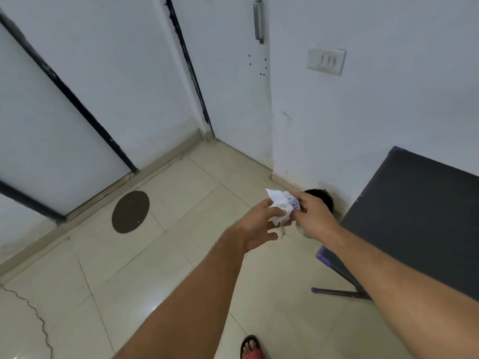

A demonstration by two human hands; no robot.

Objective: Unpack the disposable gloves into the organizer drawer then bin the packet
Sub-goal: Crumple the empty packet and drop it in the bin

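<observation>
Two hands meet in front of the person, above the floor. The left hand [261, 224] closes its fingers on the lower part of a crumpled white packet [282, 207] with blue print. The right hand [315, 216] pinches the upper right part of the same packet between thumb and fingers. The packet is in the air between both hands, not touching any surface.

Just behind the right hand, low by the wall, a dark round thing [324, 198] shows; most of it is hidden, so I cannot tell what it is. To the right stands a dark tabletop [414, 216] with a blue edge and thin legs, and nothing shows on the visible part.

Below is a floor [181, 242] of pale beige tiles, with a round brown cover [130, 212] set in it on the left and a crack near the lower left corner. One foot in a red sandal [251, 348] is at the bottom edge. White walls close the corner, with a white door [233, 60] having a metal handle [258, 20], and a switch plate [326, 60] to its right.
</observation>
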